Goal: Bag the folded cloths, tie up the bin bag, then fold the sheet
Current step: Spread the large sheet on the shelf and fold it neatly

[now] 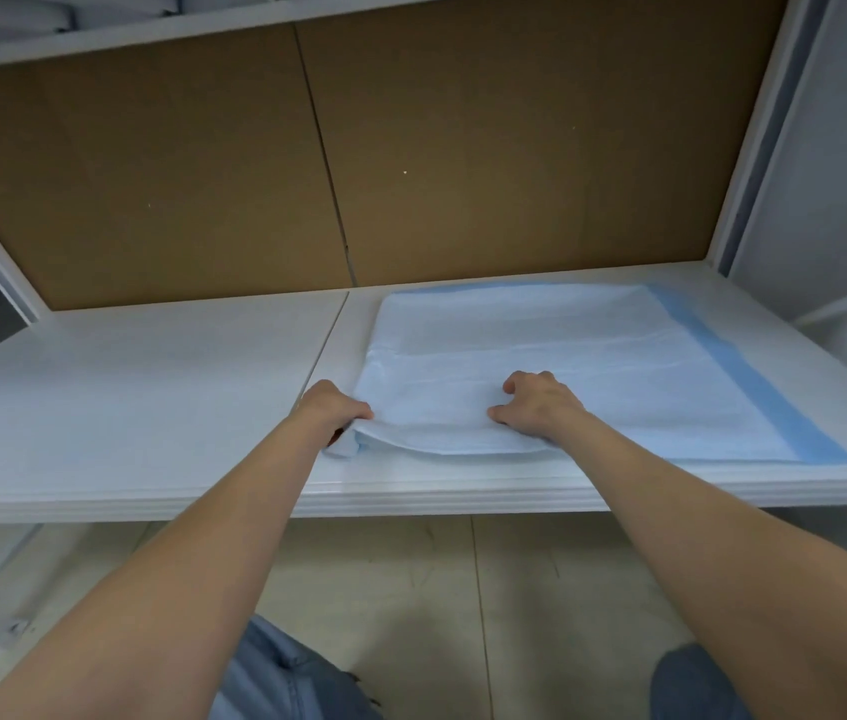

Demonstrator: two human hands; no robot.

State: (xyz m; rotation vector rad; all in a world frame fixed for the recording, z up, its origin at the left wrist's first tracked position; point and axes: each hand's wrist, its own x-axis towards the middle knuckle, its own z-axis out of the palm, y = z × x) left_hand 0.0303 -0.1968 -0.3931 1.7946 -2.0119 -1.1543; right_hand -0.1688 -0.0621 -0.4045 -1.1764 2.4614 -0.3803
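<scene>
On white shelf (125, 407) | pale-blue sheet (566, 345) lies flat, already layered, right of centre | left grip (335, 413) curled round near-left corner | right grip (540, 407) fingers curled on top layer | judged: last step, folding unfinished; bagging and tying unverifiable.

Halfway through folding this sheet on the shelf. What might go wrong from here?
1. The left hand pinches only the near left corner of the sheet; a lift could drag the layers askew, since the right hand merely rests on top.
2. The sheet's near edge lies close to the shelf front, so a pull toward you may slide it off.
</scene>
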